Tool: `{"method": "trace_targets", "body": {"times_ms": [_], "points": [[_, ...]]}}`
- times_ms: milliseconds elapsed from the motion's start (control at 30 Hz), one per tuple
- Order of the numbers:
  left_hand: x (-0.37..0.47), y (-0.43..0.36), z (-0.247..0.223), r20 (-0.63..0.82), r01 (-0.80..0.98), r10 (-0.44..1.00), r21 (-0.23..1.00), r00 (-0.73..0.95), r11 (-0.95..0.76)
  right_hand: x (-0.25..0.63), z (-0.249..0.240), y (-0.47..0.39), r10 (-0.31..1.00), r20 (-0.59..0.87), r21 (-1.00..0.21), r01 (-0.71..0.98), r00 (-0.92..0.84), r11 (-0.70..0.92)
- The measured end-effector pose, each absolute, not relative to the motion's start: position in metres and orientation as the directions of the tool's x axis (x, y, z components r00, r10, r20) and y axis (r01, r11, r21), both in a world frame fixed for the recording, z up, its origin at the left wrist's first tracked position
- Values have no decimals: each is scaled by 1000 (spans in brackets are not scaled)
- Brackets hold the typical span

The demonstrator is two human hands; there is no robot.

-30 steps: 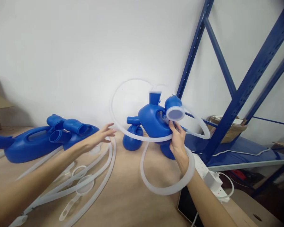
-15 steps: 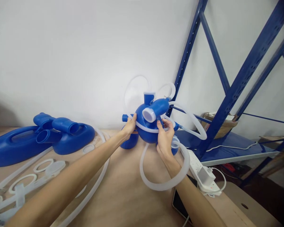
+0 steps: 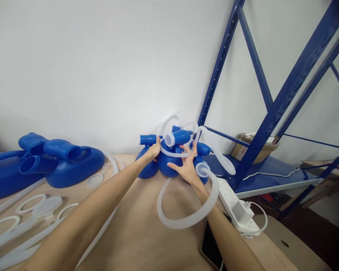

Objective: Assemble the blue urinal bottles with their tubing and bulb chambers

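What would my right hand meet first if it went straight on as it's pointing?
Likely the middle blue bottle just ahead of your right hand, though the white hose crossing the bottle's front is very near; depth is unclear.

Over the near middle of the tabletop (image 3: 147, 241), we have free room to pass. Farther in, the looped tube (image 3: 183, 224) crosses our way, and behind it blue bottles (image 3: 147, 172) stand close together.
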State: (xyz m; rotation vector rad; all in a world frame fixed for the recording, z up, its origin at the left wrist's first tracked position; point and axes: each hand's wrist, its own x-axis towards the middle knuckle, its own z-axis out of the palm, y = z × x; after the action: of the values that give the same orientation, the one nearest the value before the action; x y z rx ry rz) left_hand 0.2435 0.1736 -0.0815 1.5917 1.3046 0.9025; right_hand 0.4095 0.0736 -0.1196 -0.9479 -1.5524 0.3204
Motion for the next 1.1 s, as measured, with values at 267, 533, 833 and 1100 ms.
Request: {"method": "trace_targets", "body": {"times_ms": [267,533,833,1100], "points": [[219,172,-81,242,655,969,725,45,-212,398,-142,70,734,601,-300,762,-317,574],[158,171,-104,316,807,947,573,-54,-145,389,-138,73,836,542,-510,756,-89,411],[113,160,-83,294,777,955,607,-24,-167,387,-121,62,885,459,-572,787,75,230],[82,99,-35,224,690,971,715,-78,-109,382,-130,67,835,550,-417,856,-29,305]]}}
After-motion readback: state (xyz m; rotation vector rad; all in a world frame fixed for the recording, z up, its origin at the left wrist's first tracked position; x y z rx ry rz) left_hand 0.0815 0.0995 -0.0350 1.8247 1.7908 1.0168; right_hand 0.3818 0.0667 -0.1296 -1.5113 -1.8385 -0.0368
